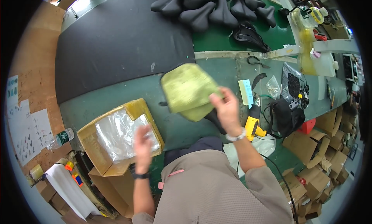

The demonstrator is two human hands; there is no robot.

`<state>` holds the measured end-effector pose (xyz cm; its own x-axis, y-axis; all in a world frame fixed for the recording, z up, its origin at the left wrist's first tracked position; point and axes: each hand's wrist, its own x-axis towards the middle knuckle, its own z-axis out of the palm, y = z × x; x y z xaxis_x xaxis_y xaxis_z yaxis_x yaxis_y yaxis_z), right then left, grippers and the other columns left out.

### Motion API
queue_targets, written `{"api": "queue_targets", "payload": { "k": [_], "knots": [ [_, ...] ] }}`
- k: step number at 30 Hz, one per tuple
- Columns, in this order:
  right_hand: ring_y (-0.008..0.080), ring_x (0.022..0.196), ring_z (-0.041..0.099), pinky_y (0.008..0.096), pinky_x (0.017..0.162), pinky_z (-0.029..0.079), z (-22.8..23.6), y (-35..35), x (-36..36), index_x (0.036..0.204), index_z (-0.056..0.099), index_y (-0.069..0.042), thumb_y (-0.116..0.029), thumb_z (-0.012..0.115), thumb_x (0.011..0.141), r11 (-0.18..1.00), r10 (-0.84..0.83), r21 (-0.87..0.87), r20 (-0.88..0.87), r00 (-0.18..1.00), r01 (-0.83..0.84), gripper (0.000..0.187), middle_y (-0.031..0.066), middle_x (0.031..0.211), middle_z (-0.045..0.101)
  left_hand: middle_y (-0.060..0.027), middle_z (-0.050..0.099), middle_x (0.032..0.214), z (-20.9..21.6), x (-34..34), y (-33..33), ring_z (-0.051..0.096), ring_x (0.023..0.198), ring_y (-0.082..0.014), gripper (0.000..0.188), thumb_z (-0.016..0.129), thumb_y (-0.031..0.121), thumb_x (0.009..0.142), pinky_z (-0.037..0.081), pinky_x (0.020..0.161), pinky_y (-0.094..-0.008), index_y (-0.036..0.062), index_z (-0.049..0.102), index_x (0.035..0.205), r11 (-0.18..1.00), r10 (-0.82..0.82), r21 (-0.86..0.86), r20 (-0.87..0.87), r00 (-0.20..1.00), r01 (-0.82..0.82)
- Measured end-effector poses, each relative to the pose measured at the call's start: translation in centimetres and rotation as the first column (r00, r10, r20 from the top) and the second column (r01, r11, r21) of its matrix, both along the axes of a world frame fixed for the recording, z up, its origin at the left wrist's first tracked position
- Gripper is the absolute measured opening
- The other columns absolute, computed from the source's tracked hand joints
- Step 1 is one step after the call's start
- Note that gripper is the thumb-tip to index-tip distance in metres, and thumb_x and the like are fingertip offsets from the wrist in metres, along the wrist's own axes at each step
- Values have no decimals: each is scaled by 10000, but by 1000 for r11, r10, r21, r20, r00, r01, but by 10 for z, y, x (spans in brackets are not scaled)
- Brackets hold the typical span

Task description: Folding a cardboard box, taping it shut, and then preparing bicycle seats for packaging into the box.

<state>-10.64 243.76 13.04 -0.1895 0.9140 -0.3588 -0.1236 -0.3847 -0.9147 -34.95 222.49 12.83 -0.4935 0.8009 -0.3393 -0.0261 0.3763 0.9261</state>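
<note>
Right hand (228, 112): closed in a pinch at the right-hand corner of the yellow-green cloth (188, 86); thumb lies on the upper face, other fingers curl at the edge and partly out of sight.
Left hand (142, 147): loosely open, fingers part-extended, outline blurred; no object seen in its grasp. Overlaps the near right side of the cardboard box (90, 143); contact with box or contents cannot be told.
Cloth: in front of the person, above the green bench (155, 88), spread out with a lower flap folded; dark trim along its left edge. Near corner of the black sheet (120, 49) lies just behind it.
Black piece (215, 122): shows from under the cloth, beside the right hand; mostly hidden, kind uncertain.
Box contents: clear plastic film (116, 133), crumpled, covering most of the opening.
Right of the right hand: yellow-and-black heat gun (252, 123), near; blue and yellow paper slips (245, 93) beyond it; black pouch (285, 117) farther right.
Far side of bench: black bicycle saddles (221, 12), grouped on a brighter green surface; scissors (257, 62) nearer, well apart from both hands.
</note>
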Motion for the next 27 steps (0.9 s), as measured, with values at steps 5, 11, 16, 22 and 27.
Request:
{"api": "queue_targets", "payload": {
  "k": [5, 11, 16, 22, 27],
  "knots": [
    [352, 1193, 517, 451, 1025, 418, -83, -70, 12, 1342, 465, 35, -330, 817, 764, 879, 12, 292, 775, 632, -376, 768, 232, 1278, 529, -75, 641, 1169, -127, 66, 47, 604, 1081, -182, 385, 562, 345, 1004, 485, 941, -377, 75, 554, 1280, 871, 491, -360, 645, 585, -334],
    [414, 1132, 541, 483, 969, 439, -152, -109, 77, 1421, 370, 16, -352, 823, 704, 924, 74, 83, 919, 388, -373, 924, 238, 1218, 556, -120, 704, 988, -146, 66, 30, 675, 811, -283, 313, 542, 335, 1002, 527, 680, -432, 34, 624, 1030, 951, 154, -271, 0, 988, -148],
    [404, 1020, 609, 475, 881, 489, -140, -94, 87, 1400, 433, -15, -304, 815, 704, 979, -83, 156, 891, 446, -129, 845, 212, 1116, 614, -319, 629, 874, -105, 56, 37, 601, 909, -498, 467, 499, 419, 980, 487, 765, -546, -28, 600, 887, 742, -526, -640, -367, 767, 202],
    [423, 1168, 528, 475, 1008, 418, -146, -33, 119, 1414, 379, 49, -262, 785, 772, 986, -152, 164, 903, 401, 4, 821, 275, 1225, 568, -267, 644, 857, -97, 58, 35, 615, 866, -465, 421, 567, 380, 939, 484, 746, -532, -23, 602, 823, 657, -703, -601, -271, 657, 455],
    [382, 1111, 552, 476, 995, 425, -113, -49, 61, 1310, 487, 35, -326, 782, 762, 928, -121, 288, 834, 539, -238, 720, 234, 1167, 595, -194, 612, 809, -60, 81, 59, 601, 844, -392, 312, 630, 264, 908, 491, 737, -481, -6, 587, 758, 733, -679, -440, -438, 589, 518]
  ]
}}
